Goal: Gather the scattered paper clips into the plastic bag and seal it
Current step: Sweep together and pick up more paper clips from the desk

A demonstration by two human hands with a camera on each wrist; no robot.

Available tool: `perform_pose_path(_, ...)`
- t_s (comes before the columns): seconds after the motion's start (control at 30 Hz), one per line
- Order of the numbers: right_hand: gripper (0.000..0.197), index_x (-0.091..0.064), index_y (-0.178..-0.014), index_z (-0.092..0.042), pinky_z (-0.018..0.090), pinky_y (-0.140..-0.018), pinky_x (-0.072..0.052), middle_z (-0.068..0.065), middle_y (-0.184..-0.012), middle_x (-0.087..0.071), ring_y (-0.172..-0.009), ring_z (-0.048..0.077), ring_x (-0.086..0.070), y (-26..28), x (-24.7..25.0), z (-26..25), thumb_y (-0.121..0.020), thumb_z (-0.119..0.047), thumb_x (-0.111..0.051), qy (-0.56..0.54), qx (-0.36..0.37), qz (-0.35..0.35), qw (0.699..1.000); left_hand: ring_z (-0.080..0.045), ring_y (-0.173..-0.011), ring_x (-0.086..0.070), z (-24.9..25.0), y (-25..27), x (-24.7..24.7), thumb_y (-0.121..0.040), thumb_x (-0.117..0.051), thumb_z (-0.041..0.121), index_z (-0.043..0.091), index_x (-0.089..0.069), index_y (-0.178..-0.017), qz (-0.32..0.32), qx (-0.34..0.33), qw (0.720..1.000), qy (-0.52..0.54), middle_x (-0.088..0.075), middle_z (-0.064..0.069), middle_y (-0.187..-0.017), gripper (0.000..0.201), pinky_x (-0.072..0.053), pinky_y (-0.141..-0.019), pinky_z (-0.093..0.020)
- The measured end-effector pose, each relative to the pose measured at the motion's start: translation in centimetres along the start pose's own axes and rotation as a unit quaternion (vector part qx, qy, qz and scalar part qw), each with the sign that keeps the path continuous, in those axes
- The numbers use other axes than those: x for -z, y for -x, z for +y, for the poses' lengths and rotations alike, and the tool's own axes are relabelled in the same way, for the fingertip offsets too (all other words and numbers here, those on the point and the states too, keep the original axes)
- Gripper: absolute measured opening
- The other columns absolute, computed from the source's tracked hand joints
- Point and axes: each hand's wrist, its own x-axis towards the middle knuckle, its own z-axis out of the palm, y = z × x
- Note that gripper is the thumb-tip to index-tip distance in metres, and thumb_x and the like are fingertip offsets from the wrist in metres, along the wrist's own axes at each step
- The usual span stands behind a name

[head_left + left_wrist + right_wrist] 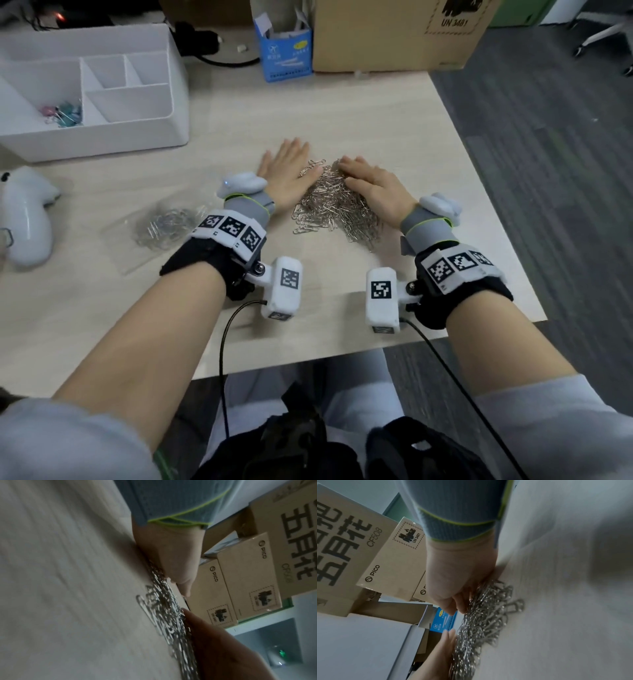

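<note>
Pale wood worktop [394,113] is being pressed by both flat palms. Left hand [287,171] and right hand [373,190], fingers straight, are being laid against opposite flanks of the paper clips [337,210]. Left of that pile, the plastic bag [156,228] is being left lying, some clips inside.

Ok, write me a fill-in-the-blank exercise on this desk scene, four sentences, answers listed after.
1. Both hands press against a heap of silver ____ on the table.
2. The plastic bag lies on the side of the ____ hand.
3. The white organizer holds a few ____ binder clips.
4. Beside the cardboard box stands a small ____ carton.

Answers: paper clips; left; pastel; blue.
</note>
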Motion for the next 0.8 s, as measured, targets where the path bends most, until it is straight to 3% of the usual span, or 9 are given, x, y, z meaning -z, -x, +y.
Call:
perform_pose_path(0.13,0.039,-0.052,-0.133,-0.008,0.023,-0.115,-0.01,0.003,-0.146,-0.042,-0.142,0.012,-0.025,1.3,-0.6,0.0,-0.095,-0.008,-0.046,-0.031,0.011,0.001,0.999,-0.013,-0.147,0.006,1.4,1.5,-0.9,-0.098,-0.03,0.041,0.017,-0.009,-0.148,-0.044,-0.056,0.997,0.031,0.0,-0.001,-0.159,0.059,0.007,-0.118,-0.034)
perform_pose_path(0.23,0.038,-0.055,-0.13,-0.005,0.028,-0.114,-0.027,0.01,-0.135,-0.055,-0.131,0.015,-0.044,2.1,-0.6,-0.4,-0.093,-0.008,-0.049,-0.103,-0.01,0.043,0.994,-0.017,-0.147,-0.005,1.8,3.1,-0.7,-0.094,-0.044,0.038,0.015,-0.017,-0.147,-0.056,-0.087,0.992,0.078,-0.011,-0.005,-0.158,0.064,-0.002,-0.119,-0.031)
perform_pose_path(0.33,0.034,-0.063,-0.121,-0.007,0.034,-0.102,-0.045,0.016,-0.118,-0.066,-0.113,0.021,-0.06,3.0,0.2,-0.3,-0.088,-0.014,-0.058,-0.122,-0.038,0.152,0.98,-0.02,-0.14,-0.029,1.6,4.2,0.3,-0.073,-0.066,0.055,0.017,-0.032,-0.142,0.006,-0.085,0.989,0.117,-0.036,-0.005,-0.149,0.086,-0.022,-0.115,-0.032)
perform_pose_path(0.4,0.033,-0.067,-0.116,-0.007,0.035,-0.094,-0.05,0.016,-0.113,-0.068,-0.107,0.024,-0.064,3.8,1.0,0.0,-0.083,-0.014,-0.063,-0.1,-0.048,0.21,0.971,-0.022,-0.135,-0.032,1.7,4.6,0.9,-0.051,-0.06,0.073,0.024,-0.04,-0.138,0.038,-0.074,0.995,0.054,-0.042,-0.002,-0.143,0.101,-0.026,-0.11,-0.036)
perform_pose_path(0.47,0.033,-0.068,-0.113,-0.006,0.03,-0.093,-0.05,0.012,-0.111,-0.069,-0.104,0.019,-0.064,4.3,1.4,0.3,-0.081,-0.013,-0.064,-0.078,-0.065,0.232,0.967,-0.022,-0.13,-0.03,2.0,4.7,0.9,-0.043,-0.059,0.074,0.032,-0.043,-0.134,0.042,-0.06,0.997,0.01,-0.043,0.002,-0.138,0.102,-0.027,-0.104,-0.038)
perform_pose_path(0.57,0.031,-0.069,-0.111,-0.006,0.027,-0.092,-0.051,0.013,-0.104,-0.07,-0.09,0.014,-0.063,4.6,1.2,0.5,-0.08,-0.009,-0.065,-0.087,-0.102,0.22,0.966,-0.023,-0.125,-0.03,2.5,4.8,0.1,-0.042,-0.071,0.07,0.036,-0.044,-0.132,0.031,-0.066,0.997,0.023,-0.044,0.002,-0.133,0.099,-0.027,-0.101,-0.037)
perform_pose_path(0.7,0.031,-0.069,-0.109,-0.003,0.032,-0.096,-0.05,0.016,-0.106,-0.07,-0.092,0.017,-0.063,5.0,0.1,0.2,-0.081,0.0,-0.058,-0.18,-0.11,0.195,0.958,-0.025,-0.122,-0.032,3.4,4.2,-0.9,-0.053,-0.078,0.058,0.035,-0.049,-0.129,0.031,-0.083,0.996,0.009,-0.046,0.0,-0.13,0.085,-0.032,-0.099,-0.036)
perform_pose_path(0.8,0.032,-0.065,-0.113,0.003,0.018,-0.077,-0.053,0.015,-0.098,-0.067,-0.078,0.009,-0.064,5.3,-0.3,0.0,-0.085,0.007,-0.05,-0.288,-0.103,0.182,0.935,-0.026,-0.117,-0.038,3.8,3.6,-1.1,-0.061,-0.077,0.05,0.031,-0.059,-0.12,0.055,-0.083,0.994,0.043,-0.051,-0.005,-0.122,0.064,-0.032,-0.095,-0.03)
